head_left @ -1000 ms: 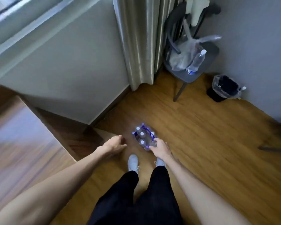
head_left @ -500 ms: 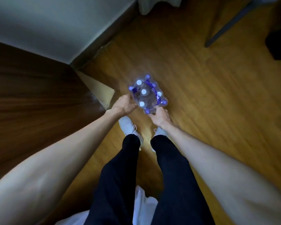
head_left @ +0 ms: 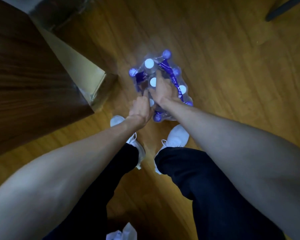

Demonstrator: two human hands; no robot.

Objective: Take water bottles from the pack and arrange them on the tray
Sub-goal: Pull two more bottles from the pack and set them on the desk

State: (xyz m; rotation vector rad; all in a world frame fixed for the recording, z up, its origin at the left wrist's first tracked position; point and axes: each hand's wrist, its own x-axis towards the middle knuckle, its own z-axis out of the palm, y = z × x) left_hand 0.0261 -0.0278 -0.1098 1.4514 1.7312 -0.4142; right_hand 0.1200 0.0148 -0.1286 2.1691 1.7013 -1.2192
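Observation:
A shrink-wrapped pack of water bottles (head_left: 170, 73) with white caps and purple film stands on the wooden floor just ahead of my feet. My left hand (head_left: 140, 108) grips the pack's near-left edge, fingers curled into the wrap. My right hand (head_left: 164, 92) lies on top of the pack, fingers pressed among the caps and closed on the film. Both hands touch each other over the pack. One white cap (head_left: 149, 63) shows clearly at the far side. No tray is in view.
A dark wooden cabinet (head_left: 24, 75) fills the left, its pale corner edge (head_left: 87, 71) close to the pack. My white shoes (head_left: 177, 135) stand right behind the pack. A dark chair leg (head_left: 282, 9) crosses the top right. Wooden floor spreads to the right.
My head has dropped lower, so the pack looks bigger. My left hand went from hanging free to gripping the pack's edge, and my right hand slid from its near edge onto the top.

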